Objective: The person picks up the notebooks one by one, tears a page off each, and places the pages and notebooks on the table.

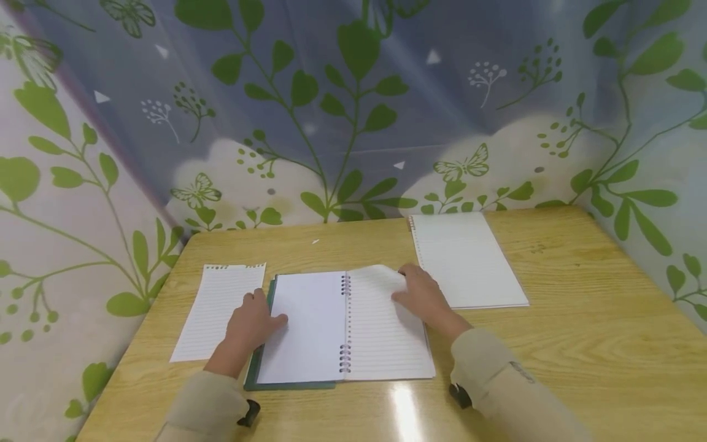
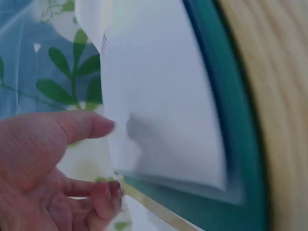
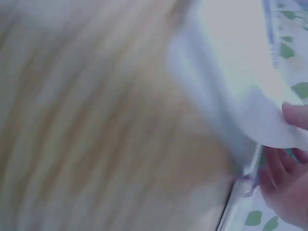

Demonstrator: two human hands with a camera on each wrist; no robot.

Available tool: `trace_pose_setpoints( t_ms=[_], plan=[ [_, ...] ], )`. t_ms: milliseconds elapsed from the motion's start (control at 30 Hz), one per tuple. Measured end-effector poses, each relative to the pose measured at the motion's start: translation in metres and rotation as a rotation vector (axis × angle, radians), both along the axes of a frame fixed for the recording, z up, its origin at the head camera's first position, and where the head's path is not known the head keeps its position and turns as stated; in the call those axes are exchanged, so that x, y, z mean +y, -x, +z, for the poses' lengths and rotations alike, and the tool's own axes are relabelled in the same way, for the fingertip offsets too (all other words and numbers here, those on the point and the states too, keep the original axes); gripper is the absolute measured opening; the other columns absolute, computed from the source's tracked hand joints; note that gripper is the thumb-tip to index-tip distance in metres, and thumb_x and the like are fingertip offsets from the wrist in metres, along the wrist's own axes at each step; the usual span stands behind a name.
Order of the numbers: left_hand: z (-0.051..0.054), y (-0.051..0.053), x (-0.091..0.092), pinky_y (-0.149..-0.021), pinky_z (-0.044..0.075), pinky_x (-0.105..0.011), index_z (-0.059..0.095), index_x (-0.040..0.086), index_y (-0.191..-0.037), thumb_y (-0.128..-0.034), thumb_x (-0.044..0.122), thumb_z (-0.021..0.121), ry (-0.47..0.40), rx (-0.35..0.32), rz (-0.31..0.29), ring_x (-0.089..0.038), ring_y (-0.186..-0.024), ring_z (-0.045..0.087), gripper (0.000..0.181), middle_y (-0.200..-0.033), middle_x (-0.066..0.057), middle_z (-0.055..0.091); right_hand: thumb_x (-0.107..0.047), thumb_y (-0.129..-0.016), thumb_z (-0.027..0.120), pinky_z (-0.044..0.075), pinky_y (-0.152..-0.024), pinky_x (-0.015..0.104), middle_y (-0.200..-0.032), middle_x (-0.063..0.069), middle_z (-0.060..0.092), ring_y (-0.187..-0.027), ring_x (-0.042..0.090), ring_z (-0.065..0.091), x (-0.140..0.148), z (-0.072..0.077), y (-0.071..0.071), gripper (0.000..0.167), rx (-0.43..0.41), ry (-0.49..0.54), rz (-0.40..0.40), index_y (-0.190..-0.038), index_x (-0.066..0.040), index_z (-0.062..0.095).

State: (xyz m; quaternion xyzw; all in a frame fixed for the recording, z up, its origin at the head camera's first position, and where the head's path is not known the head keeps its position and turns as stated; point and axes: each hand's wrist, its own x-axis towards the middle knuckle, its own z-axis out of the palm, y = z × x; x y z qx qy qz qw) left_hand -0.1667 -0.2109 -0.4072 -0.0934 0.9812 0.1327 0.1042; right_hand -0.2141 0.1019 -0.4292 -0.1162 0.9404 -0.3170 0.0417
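The spiral notebook (image 1: 304,334) lies spread on the counter (image 1: 585,350). The right hand (image 1: 424,296)'s grip pinches the lined page (image 1: 381,328) near its raised far corner; the left hand (image 1: 250,324)'s, fingers apart, holds nothing. Best lift gently, easing the holes around the coils (image 1: 345,358).

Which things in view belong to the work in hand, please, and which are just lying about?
Apparently in use:
open green-covered notebook
its lined page, pinched by the right hand

Apparently just lying about:
loose lined sheet
other lined notebook, farther back
small white scrap
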Motion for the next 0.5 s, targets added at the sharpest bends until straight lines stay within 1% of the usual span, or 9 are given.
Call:
trace_pose_setpoints(
  t_ms=[67, 133, 167, 233, 267, 333, 367, 433, 500],
  plan=[
    [0.003, 0.004, 0.010, -0.079, 0.049, -0.048, 0.025, -0.006, -0.139, -0.0835, 0.039, 0.061, -0.005, 0.089, -0.081, -0.039, -0.094, 0.058, 0.081, -0.131, -0.029, 0.038, -0.025, -0.084, 0.065, 0.041, -0.094, 0.048, -0.123, 0.026, 0.053, -0.111, 0.037, 0.053, -0.002, 0.004, 0.000, 0.066, -0.114, 0.122, -0.040, -0.134, 0.000, 0.029],
    [0.005, 0.009, 0.022, -0.088, 0.046, -0.049, 0.021, 0.002, -0.144, -0.0855, 0.040, 0.060, -0.046, 0.155, -0.192, -0.039, -0.107, 0.054, 0.080, -0.140, -0.024, 0.033, -0.029, -0.085, 0.063, 0.039, -0.098, 0.050, -0.132, 0.031, 0.044, -0.118, 0.041, 0.048, -0.002, 0.007, 0.000, 0.078, -0.218, 0.236, -0.093, -0.140, -0.002, 0.015],
    [0.005, 0.011, 0.029, -0.094, 0.043, -0.050, 0.020, 0.006, -0.146, -0.0865, 0.038, 0.060, -0.067, 0.176, -0.259, -0.039, -0.115, 0.050, 0.078, -0.143, -0.022, 0.032, -0.031, -0.086, 0.062, 0.037, -0.101, 0.051, -0.135, 0.033, 0.040, -0.121, 0.043, 0.044, -0.002, 0.008, 0.000, 0.082, -0.250, 0.279, -0.120, -0.142, -0.002, 0.009],
    [0.005, 0.016, 0.042, -0.105, 0.032, -0.050, 0.019, 0.012, -0.148, -0.0893, 0.037, 0.057, -0.089, 0.175, -0.396, -0.038, -0.131, 0.036, 0.074, -0.149, -0.018, 0.027, -0.036, -0.089, 0.058, 0.033, -0.104, 0.053, -0.139, 0.032, 0.033, -0.127, 0.044, 0.037, -0.001, 0.009, 0.000, 0.083, -0.287, 0.334, -0.178, -0.143, 0.000, 0.007],
    [0.003, 0.019, 0.048, -0.109, 0.026, -0.050, 0.018, 0.014, -0.148, -0.0909, 0.037, 0.054, -0.086, 0.152, -0.452, -0.037, -0.137, 0.027, 0.072, -0.151, -0.015, 0.023, -0.038, -0.091, 0.054, 0.031, -0.105, 0.053, -0.142, 0.031, 0.031, -0.130, 0.044, 0.033, -0.001, 0.009, -0.001, 0.078, -0.284, 0.343, -0.203, -0.143, 0.001, 0.011],
    [-0.001, 0.024, 0.058, -0.113, 0.018, -0.050, 0.019, 0.014, -0.148, -0.0934, 0.037, 0.050, -0.073, 0.105, -0.539, -0.035, -0.141, 0.015, 0.067, -0.154, -0.012, 0.018, -0.038, -0.094, 0.048, 0.035, -0.103, 0.052, -0.138, 0.029, 0.039, -0.127, 0.043, 0.038, 0.001, 0.006, -0.003, 0.067, -0.236, 0.314, -0.236, -0.140, 0.005, 0.025],
    [-0.003, 0.026, 0.062, -0.113, 0.017, -0.050, 0.021, 0.013, -0.147, -0.0941, 0.037, 0.048, -0.063, 0.081, -0.563, -0.035, -0.142, 0.011, 0.065, -0.154, -0.012, 0.016, -0.037, -0.095, 0.046, 0.041, -0.098, 0.049, -0.128, 0.028, 0.048, -0.119, 0.041, 0.047, 0.001, 0.005, -0.004, 0.057, -0.208, 0.280, -0.241, -0.131, 0.006, 0.037],
    [-0.008, 0.029, 0.067, -0.114, 0.015, -0.048, 0.023, 0.011, -0.147, -0.0949, 0.037, 0.046, -0.036, 0.036, -0.577, -0.034, -0.143, 0.007, 0.063, -0.155, -0.010, 0.013, -0.033, -0.097, 0.042, 0.048, -0.080, 0.039, -0.097, 0.021, 0.060, -0.091, 0.033, 0.058, 0.001, 0.001, -0.007, 0.039, -0.159, 0.202, -0.241, -0.105, 0.004, 0.053],
    [-0.012, 0.029, 0.070, -0.114, 0.015, -0.048, 0.024, 0.012, -0.147, -0.0949, 0.038, 0.047, -0.018, 0.001, -0.558, -0.032, -0.143, 0.005, 0.062, -0.155, -0.008, 0.010, -0.028, -0.097, 0.043, 0.044, -0.061, 0.030, -0.069, 0.010, 0.052, -0.065, 0.021, 0.051, 0.001, -0.002, -0.010, 0.032, -0.109, 0.134, -0.239, -0.080, -0.003, 0.052]
  ],
)
